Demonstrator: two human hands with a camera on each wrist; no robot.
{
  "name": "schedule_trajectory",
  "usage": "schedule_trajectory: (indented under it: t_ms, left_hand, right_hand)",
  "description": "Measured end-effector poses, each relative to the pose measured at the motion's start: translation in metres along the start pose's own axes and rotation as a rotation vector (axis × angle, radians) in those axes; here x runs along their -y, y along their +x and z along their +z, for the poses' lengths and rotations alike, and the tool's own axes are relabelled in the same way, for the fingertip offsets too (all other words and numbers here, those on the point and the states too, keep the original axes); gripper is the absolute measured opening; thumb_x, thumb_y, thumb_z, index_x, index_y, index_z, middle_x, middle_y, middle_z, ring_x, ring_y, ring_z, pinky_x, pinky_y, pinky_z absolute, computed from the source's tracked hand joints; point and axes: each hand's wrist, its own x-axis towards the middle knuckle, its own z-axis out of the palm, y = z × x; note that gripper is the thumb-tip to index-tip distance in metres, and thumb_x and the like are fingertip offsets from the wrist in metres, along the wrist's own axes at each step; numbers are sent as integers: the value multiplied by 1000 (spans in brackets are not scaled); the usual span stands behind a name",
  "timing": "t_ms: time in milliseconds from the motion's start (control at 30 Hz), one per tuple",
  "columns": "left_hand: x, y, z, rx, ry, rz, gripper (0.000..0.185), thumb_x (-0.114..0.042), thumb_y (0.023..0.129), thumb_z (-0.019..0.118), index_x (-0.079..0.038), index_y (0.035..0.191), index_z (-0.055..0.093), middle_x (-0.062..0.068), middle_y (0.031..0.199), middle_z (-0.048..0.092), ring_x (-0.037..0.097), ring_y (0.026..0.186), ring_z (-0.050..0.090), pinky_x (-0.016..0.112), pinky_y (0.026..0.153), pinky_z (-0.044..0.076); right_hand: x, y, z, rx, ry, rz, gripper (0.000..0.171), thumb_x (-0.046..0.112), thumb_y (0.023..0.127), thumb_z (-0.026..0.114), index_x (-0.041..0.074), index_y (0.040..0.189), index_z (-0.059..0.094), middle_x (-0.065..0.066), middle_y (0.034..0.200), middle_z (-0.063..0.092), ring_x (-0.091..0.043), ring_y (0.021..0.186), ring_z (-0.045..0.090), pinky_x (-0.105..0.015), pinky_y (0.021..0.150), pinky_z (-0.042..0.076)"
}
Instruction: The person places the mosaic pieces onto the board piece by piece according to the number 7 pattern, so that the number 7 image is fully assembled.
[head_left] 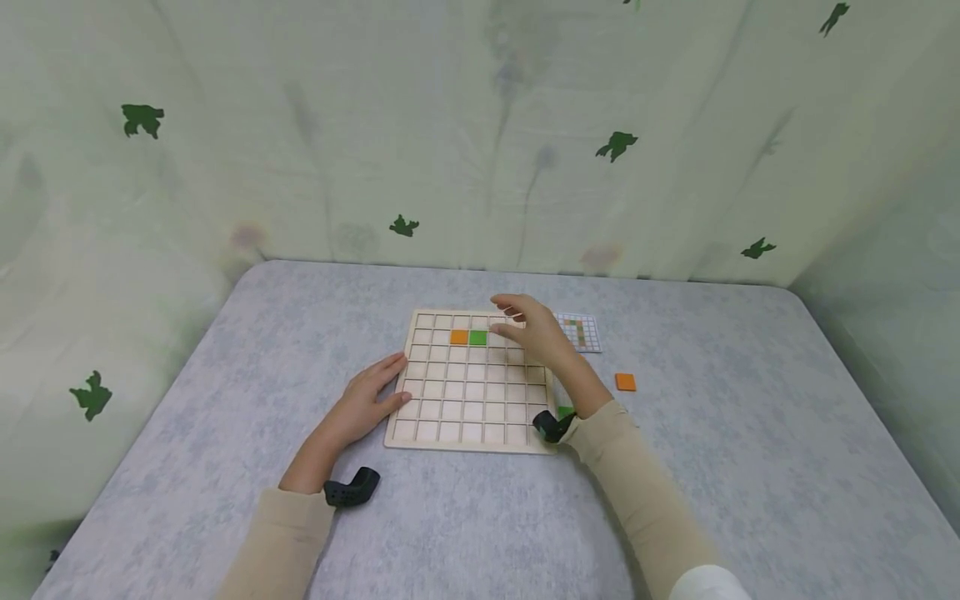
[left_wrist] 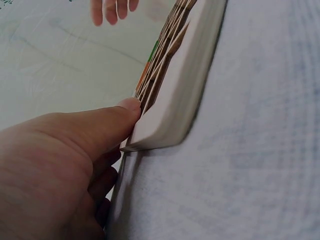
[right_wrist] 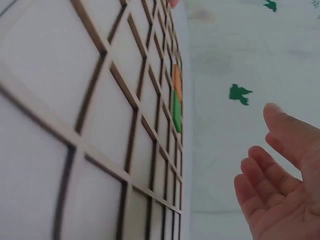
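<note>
Wooden grid board (head_left: 472, 383) is my landmark: my left hand (head_left: 367, 404) rests flat against its left edge, fingers straight. My right hand (head_left: 534, 332) hovers over its far right corner, fingers loosely spread, holding nothing. A low sweep could knock the orange tile (head_left: 459, 337) and green tile (head_left: 477, 337) loose.

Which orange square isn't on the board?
The orange tile lying alone on the table, right of the board. The other orange tile sits in a board cell beside the green tile.

Head looks down from above; wrists graze the shared board (head_left: 471, 382).
</note>
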Motion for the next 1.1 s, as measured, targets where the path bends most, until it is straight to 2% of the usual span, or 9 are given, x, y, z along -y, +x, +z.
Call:
schedule_trajectory:
  t_ms: [167,367,500,700,867,1100]
  left_hand:
    - [0,0,0,1,-2,11,63,-29,89,57,-3,140,30,11,145,24,34,131,18,54,101,16]
    - [-1,0,0,3,-9,13,63,-28,89,57,-3,140,30,12,145,24,35,131,18,54,101,16]
    - [-3,-1,-1,11,-17,-1,62,-28,90,56,-4,140,29,11,145,24,35,131,17,54,101,16]
    - [-3,0,-2,13,-18,-5,62,-28,90,56,-4,141,29,11,145,23,34,131,17,54,102,16]
    - [-1,-1,-1,16,-17,-1,63,-30,90,56,-5,141,29,11,146,23,35,131,17,55,101,15]
    - [-3,-1,-3,22,-26,-9,62,-29,90,55,-6,141,29,10,146,23,34,132,16,55,102,14]
  right_hand:
    - [0,-19,-27,-63,-15,-56,50,22,84,63,9,130,47,-7,125,48,-21,111,45,-34,93,37]
    - [-14,-48,-44,-88,-66,-4,50,17,83,65,9,129,48,-7,125,48,-22,110,46,-38,93,38]
    - [-28,-64,-46,-73,-86,50,50,13,83,65,6,129,48,-10,125,49,-25,110,46,-38,93,38]
    - [-48,-79,-46,-50,-80,109,49,14,82,66,3,127,49,-14,124,50,-27,109,47,-40,92,39]
    - [-63,-83,-43,-33,-94,160,44,16,82,67,3,122,54,-13,121,52,-27,111,48,-41,92,39]
    - [-70,-83,-40,-59,-165,156,35,14,81,68,1,112,60,-14,111,54,-27,104,50,-41,88,41]
